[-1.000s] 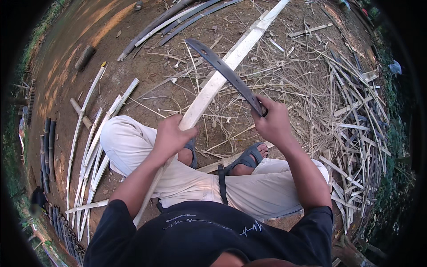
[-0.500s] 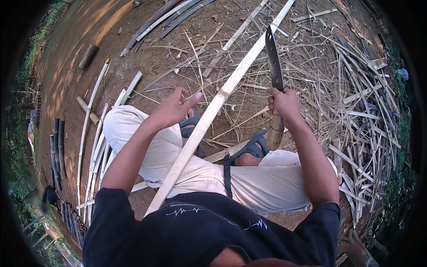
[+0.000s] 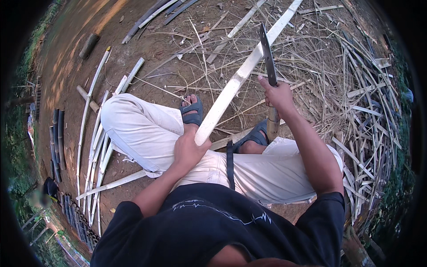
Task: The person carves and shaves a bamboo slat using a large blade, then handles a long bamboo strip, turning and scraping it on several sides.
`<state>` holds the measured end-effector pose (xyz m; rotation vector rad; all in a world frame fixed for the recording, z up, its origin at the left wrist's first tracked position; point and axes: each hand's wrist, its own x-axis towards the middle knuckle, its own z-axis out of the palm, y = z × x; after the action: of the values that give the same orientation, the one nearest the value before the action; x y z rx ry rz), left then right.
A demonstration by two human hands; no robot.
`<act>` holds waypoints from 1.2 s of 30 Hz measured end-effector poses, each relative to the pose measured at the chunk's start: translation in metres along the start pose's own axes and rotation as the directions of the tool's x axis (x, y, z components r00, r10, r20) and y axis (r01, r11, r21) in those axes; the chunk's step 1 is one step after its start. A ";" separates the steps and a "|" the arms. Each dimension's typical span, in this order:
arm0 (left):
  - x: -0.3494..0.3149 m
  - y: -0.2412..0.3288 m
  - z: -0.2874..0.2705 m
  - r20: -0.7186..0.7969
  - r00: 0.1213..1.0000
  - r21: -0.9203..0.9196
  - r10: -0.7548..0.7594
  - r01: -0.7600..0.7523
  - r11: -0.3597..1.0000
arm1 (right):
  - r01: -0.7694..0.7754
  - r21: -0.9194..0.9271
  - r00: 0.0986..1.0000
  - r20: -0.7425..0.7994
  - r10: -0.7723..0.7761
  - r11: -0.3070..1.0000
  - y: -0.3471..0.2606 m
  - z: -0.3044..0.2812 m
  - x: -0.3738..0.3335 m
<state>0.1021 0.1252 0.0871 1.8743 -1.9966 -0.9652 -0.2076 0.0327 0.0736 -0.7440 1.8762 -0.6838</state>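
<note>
A long pale bamboo strip (image 3: 224, 98) slants from my lap toward the far right, with a darker node partway along. My left hand (image 3: 190, 153) is closed around its near end, over my left thigh. In my right hand (image 3: 280, 95) is a machete (image 3: 268, 58), its dark blade pointing up and away and its thick wooden handle hanging below my fist. The blade's upper part stands beside the strip and overlaps it in view; I cannot tell whether they touch. My right thumb lies raised along the base of the blade.
Thin shavings (image 3: 307, 80) litter the dirt around my sandalled feet. A heap of split strips (image 3: 364, 111) lies to the right. Long pale strips (image 3: 95, 151) and dark bamboo poles (image 3: 58, 138) lie at left, with a short log (image 3: 89, 46) farther off.
My left hand has come down and closed on the strip's near end. The strip has shifted away from my body. My right hand with the machete has moved slightly left, toward the strip.
</note>
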 end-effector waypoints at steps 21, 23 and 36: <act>0.179 0.088 -0.033 0.062 0.970 0.064 0.235 -0.239 0.969 | 0.074 0.550 0.997 -0.049 -0.056 0.832 -0.107 -0.018 0.087; 0.179 0.085 -0.049 -0.008 0.982 0.111 0.189 -0.187 0.976 | 0.032 0.527 0.999 -0.004 -0.036 0.849 -0.104 -0.013 0.083; 0.000 0.012 -0.082 0.333 0.940 0.406 0.070 -0.210 0.889 | 0.007 0.187 0.998 0.061 -0.018 0.982 -0.060 -0.007 0.070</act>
<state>0.1405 0.1007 0.1559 1.8283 -2.6906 -0.8668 -0.2260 -0.0575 0.0794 -0.6492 1.7245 -0.8227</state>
